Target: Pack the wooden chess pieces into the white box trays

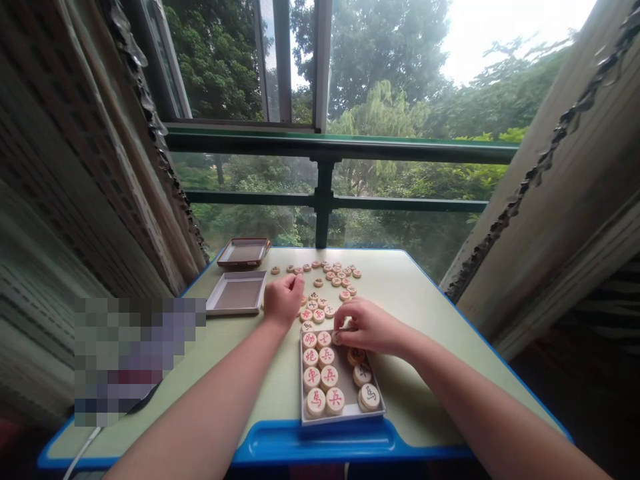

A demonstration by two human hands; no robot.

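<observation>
A shallow white box (304, 407) lies near the table's front edge with several round wooden chess pieces (325, 378) marked in red packed inside. My right hand (367, 327) hovers over the box's far end, fingers pinched on one piece. My left hand (283, 298) rests closed on the table just left of a loose heap of pieces (320, 308). What the left fingers hold is hidden. More loose pieces (336, 272) lie scattered farther back.
Two empty trays sit at the far left: a grey one (236, 293) and a brown one (244, 253). The pale green table (430, 320) has a blue rim and front groove (320, 441). A window railing stands behind. Curtains hang on both sides.
</observation>
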